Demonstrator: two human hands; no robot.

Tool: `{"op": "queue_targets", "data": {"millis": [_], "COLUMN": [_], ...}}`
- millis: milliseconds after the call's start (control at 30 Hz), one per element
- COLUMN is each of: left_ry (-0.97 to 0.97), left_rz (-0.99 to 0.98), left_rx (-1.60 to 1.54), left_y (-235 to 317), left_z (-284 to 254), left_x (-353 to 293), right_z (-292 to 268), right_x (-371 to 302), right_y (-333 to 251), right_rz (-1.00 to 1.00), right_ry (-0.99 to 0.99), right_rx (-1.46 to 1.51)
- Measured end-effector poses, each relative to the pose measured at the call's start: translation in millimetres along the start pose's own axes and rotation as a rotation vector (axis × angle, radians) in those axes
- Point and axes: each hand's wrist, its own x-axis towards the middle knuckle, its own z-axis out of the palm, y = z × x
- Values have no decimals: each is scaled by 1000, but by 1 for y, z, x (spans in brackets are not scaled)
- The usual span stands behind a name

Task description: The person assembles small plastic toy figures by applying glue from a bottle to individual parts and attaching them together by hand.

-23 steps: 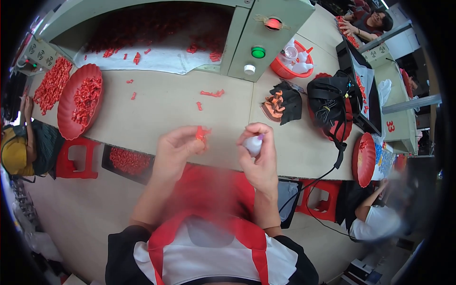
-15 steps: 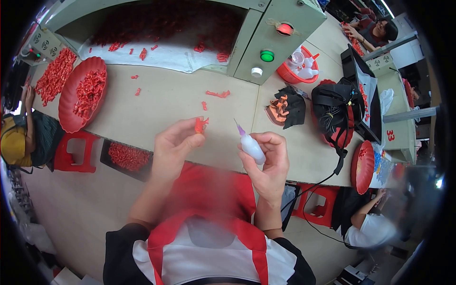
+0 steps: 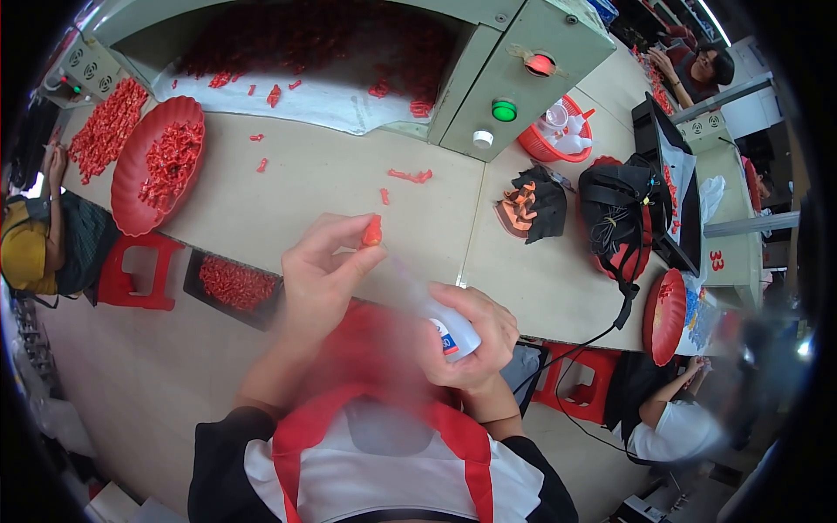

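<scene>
A small red part [image 3: 373, 230] is pinched by the left hand [image 3: 318, 270]; it is held between thumb and forefinger at the very tips, and most of it is left jutting out past them, toward the machine. The gap between these fingers [image 3: 350, 232] is narrow, filled by the part alone. By the right hand [image 3: 488, 336] a white bottle [image 3: 462, 332] is gripped, with the fingers wrapped around its body and a label left partly uncovered. The bottle is tilted, its thin nozzle [image 3: 404, 274] aimed up and leftward at the part. The nozzle is blurred, so whether the part is touched by its tip cannot be told. Both hands are held above the near edge of the desk [image 3: 305, 187].

Beyond the left hand, a longer red strip [image 3: 410, 176] and a short red scrap [image 3: 384, 196] are laid on the desk, apart from the fingers. At the far left a red bowl [image 3: 125, 187] is heaped with similar pieces. Along the back, white sheeting [image 3: 323, 113] is spread at the mouth of the machine [image 3: 523, 78]. To the right, white containers are gathered in a red basket [image 3: 534, 144], and a black cloth [image 3: 547, 209] is partly covered by orange pieces [image 3: 520, 199].
</scene>
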Motion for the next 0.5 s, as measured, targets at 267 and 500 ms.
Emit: {"op": "queue_targets", "data": {"millis": [267, 500], "left_ry": [8, 14], "left_rz": [26, 28], "left_rx": [20, 24], "left_y": [1, -1], "left_z": [2, 3], "left_x": [-2, -3], "right_z": [4, 5], "right_x": [-1, -1], "right_y": [2, 2], "right_rz": [12, 13], "right_ry": [-1, 17], "right_rx": [-21, -32]}}
